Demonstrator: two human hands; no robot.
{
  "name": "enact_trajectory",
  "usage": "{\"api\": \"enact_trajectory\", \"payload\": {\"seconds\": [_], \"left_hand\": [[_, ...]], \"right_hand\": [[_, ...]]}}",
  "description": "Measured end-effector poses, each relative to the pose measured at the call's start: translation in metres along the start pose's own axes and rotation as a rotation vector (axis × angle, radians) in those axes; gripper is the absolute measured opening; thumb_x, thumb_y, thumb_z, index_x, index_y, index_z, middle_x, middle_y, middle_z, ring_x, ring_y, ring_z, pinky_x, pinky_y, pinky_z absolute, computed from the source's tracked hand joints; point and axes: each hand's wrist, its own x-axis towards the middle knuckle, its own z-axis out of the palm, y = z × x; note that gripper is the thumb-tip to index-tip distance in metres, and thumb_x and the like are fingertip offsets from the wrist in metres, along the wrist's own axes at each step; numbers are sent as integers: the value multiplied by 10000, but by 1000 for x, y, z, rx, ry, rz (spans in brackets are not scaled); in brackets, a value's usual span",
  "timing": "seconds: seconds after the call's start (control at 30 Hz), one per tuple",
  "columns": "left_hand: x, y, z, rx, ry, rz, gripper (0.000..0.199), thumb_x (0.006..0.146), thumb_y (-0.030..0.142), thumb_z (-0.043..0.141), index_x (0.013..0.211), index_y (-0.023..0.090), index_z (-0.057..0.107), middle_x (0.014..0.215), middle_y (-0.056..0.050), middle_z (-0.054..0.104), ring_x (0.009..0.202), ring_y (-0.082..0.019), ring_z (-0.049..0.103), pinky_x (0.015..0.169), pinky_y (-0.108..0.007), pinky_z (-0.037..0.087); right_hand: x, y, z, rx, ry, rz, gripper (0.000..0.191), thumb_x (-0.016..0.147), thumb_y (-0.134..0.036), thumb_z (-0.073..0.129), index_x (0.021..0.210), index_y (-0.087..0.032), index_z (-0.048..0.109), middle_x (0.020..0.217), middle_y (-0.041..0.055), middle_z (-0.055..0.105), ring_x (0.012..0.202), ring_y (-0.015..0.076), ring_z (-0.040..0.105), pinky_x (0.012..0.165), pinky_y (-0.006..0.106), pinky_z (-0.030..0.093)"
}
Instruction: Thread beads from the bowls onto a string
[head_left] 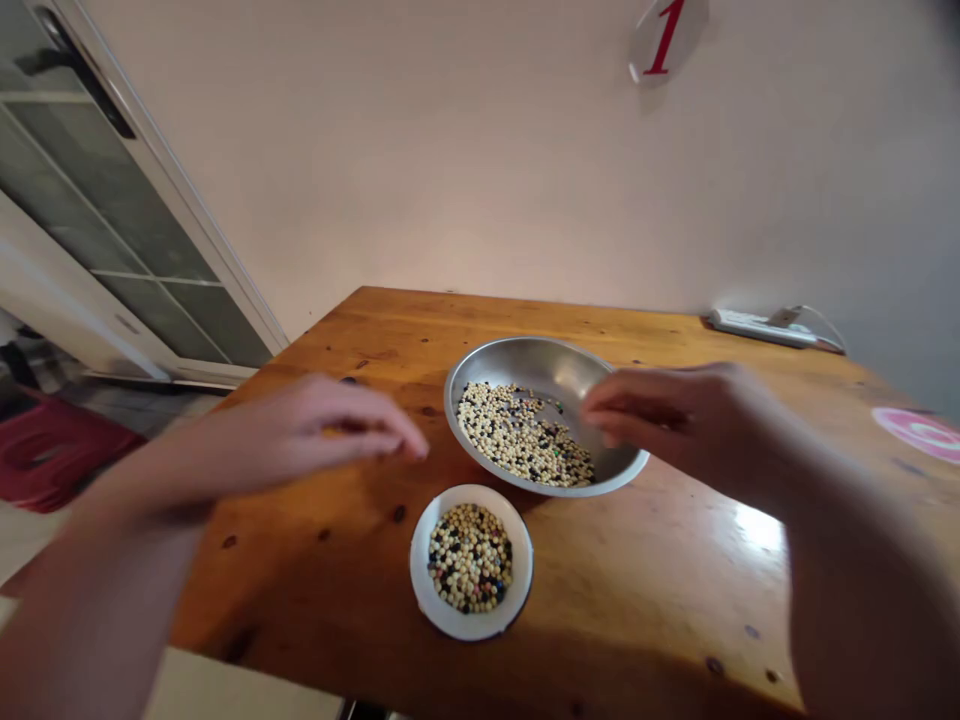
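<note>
A wide steel basin (581, 365) sits on the wooden table, with pale and dark beads (510, 430) spread over its left and front part. In front of it stands a small white bowl (425, 590) with a dark rim, holding similar beads with a few coloured ones. My left hand (352, 425) hovers left of the basin, its fingers apart and nothing in them. Over the basin's right side is my right hand (652, 405), its fingertips pinched together; whatever lies between them, if anything, is too small to make out.
The wooden table (360, 340) meets a pale wall. A white power strip (761, 325) with a plug and cable lies at the back right. A pink round sticker (919, 432) is at the right. A red stool (52, 450) stands at the left by a glazed door (112, 180).
</note>
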Motion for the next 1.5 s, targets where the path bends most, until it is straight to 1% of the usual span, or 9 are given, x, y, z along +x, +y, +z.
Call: {"api": "enact_trajectory", "payload": {"seconds": [0.13,0.23,0.37,0.57,1.0,1.1,1.17,1.3,1.5], "left_hand": [[77,13,-18,-112,149,18,339,886,406,443,1121,245,627,1181,-33,653,1059,-154,598,915,-268,446],[100,10,-8,48,63,1,420,886,445,419,1214,230,569,1260,-60,606,1127,-193,564,956,-319,420],[101,1,8,283,-70,31,448,902,438,377,1271,232,524,1278,-79,587,1154,-228,538,976,-377,395],[109,-9,25,572,21,103,387,923,233,297,1143,169,608,1191,-92,613,1162,-239,491,984,-408,376],[109,-8,33,668,-25,212,392,941,280,286,1160,177,594,1251,-72,587,1195,-226,490,1041,-406,343],[108,-6,33,673,23,135,407,928,324,315,1230,169,539,1294,-86,551,1221,-248,466,1036,-415,356],[112,-3,34,715,71,-11,426,918,319,306,1242,144,520,1263,-125,566,1170,-292,508,959,-447,419],[127,5,45,766,68,-343,461,915,307,223,1179,106,543,979,-190,675,874,-344,647,693,-458,504],[141,9,57,781,28,-378,446,918,271,193,1078,91,568,701,-170,675,684,-300,674,559,-360,474]], "right_hand": [[35,4,38,-169,-139,78,202,838,-278,524,827,-249,724,807,22,723,686,145,607,565,260,354],[40,7,60,-295,-258,23,252,842,-216,480,786,-226,725,768,37,718,637,138,589,499,264,242],[38,14,71,-305,-311,-25,258,852,-192,472,764,-210,714,821,38,722,681,142,601,499,272,212],[40,17,78,-279,-359,-83,233,872,-209,481,784,-204,697,829,27,723,722,148,622,507,274,206],[40,18,88,-236,-431,-76,210,852,-224,478,776,-215,674,747,23,711,651,149,614,499,278,188],[39,21,86,-218,-400,-47,228,864,-221,459,764,-211,663,797,22,712,692,153,619,498,275,200],[40,23,84,-230,-356,-13,230,871,-229,452,754,-205,649,824,21,709,712,156,616,495,273,203],[45,20,81,-263,-301,18,206,867,-221,452,746,-196,618,776,18,689,674,150,590,491,274,200],[58,12,85,-213,-275,31,168,860,-205,445,791,-212,598,614,-13,612,478,111,457,468,280,193]]}}
